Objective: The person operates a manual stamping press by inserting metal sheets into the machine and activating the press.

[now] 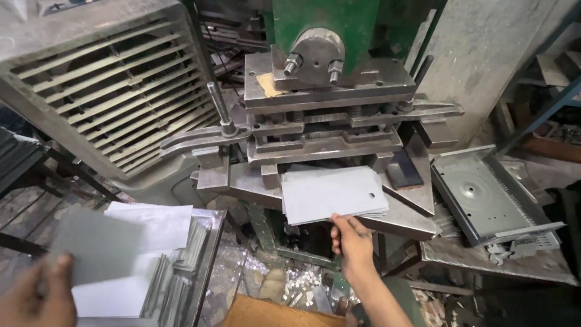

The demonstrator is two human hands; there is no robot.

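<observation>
My right hand (352, 241) pinches the near edge of a flat grey metal sheet (331, 192) with a small hole near its right side. The sheet lies on the bed of a steel press (327, 91), partly under the die. My left hand (36, 297), blurred at the lower left, holds another grey sheet (97, 245) above a stack of similar sheets (158, 266) standing in a metal bin.
A large louvred metal panel (103, 85) leans at the left. A formed metal tray (490, 197) rests on the bench at the right. Scrap punchings (290, 284) litter the floor below the press. A wooden board (272, 312) lies at the bottom.
</observation>
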